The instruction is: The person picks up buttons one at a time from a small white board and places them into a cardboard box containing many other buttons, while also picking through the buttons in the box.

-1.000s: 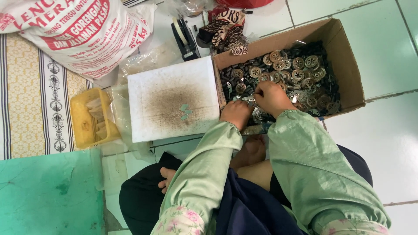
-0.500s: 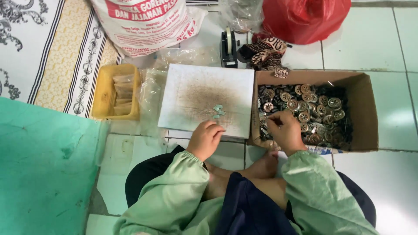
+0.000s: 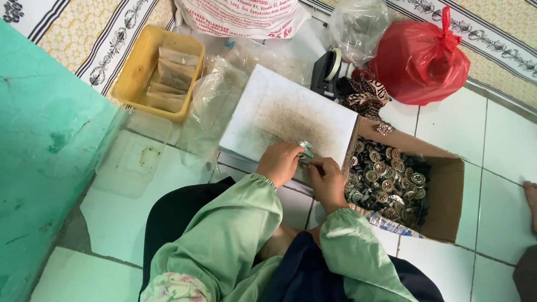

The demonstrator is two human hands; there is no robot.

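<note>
Hands pinching a small metal piece over the white board.
Left hand [image 3: 278, 163] and right hand [image 3: 326, 178] are both clamping the metal piece [image 3: 306, 149] above the white board [image 3: 274, 112]; next likely needs careful fingertip alignment.

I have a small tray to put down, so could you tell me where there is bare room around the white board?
The white board is bare across its upper half, beyond both hands. Bare tile lies right of the cardboard box, below the red bag. It is crowded between the yellow tub and board, where clear plastic bags lie.
</note>
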